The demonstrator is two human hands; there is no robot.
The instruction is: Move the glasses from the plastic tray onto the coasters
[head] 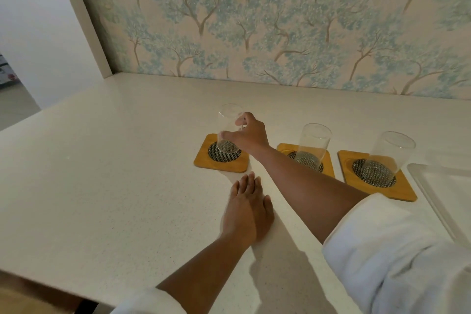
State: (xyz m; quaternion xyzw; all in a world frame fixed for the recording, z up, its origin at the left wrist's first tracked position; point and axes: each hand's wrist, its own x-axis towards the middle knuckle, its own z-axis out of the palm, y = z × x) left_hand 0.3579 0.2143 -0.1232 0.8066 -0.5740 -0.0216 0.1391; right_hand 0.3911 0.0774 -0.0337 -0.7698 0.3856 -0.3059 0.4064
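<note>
Three wooden coasters with dark mesh centres lie in a row on the white counter. My right hand (pixel 248 135) grips a clear glass (pixel 228 125) standing upright on the left coaster (pixel 204 158). A second glass (pixel 312 145) stands on the middle coaster (pixel 327 160). On the right coaster (pixel 405 192) stands a third glass (pixel 387 155). The clear plastic tray (pixel 433 196) lies at the far right, partly cut off by the frame edge. My left hand (pixel 248 209) rests flat on the counter in front of the left coaster, fingers together, holding nothing.
The white counter (pixel 102 173) meets a wall with tree-patterned wallpaper (pixel 254 20) at the back. A white panel (pixel 86 20) closes the back left corner. The counter's front edge runs along the lower left. White sleeves cover both upper forearms.
</note>
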